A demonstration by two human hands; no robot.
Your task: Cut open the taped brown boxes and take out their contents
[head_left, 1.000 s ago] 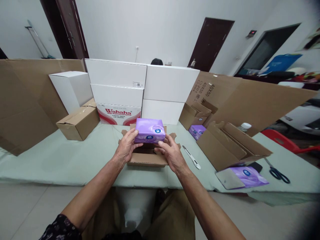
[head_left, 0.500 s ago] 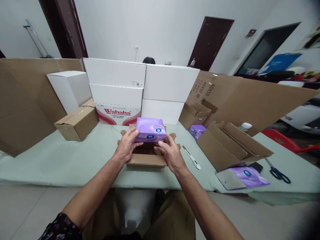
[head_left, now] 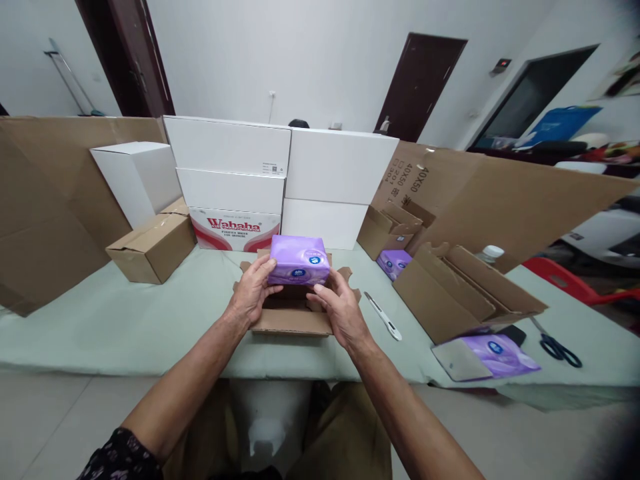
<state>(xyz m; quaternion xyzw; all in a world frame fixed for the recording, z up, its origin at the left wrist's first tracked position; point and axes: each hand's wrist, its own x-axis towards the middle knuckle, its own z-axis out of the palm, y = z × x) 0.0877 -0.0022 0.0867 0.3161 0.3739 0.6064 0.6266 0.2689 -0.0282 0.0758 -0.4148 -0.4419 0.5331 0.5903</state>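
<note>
A purple tissue pack with blue round logos is held up between my two hands. My left hand grips its left end, thumb on the near face and fingers under it. My right hand closes on the right end, with fingertips at the lower right corner. Right beneath the pack stands a brown cardboard box with its flaps spread; the pack hides part of its opening. To the right of the box lies a white utility knife on the green cloth.
A taped brown box and white cartons stand behind and left. On the right are an opened brown box, another purple pack, a loose purple pack by the front edge and dark-handled scissors.
Almost nothing differs. The purple pack and both hands sit very slightly further left in view, with the grip unchanged.
</note>
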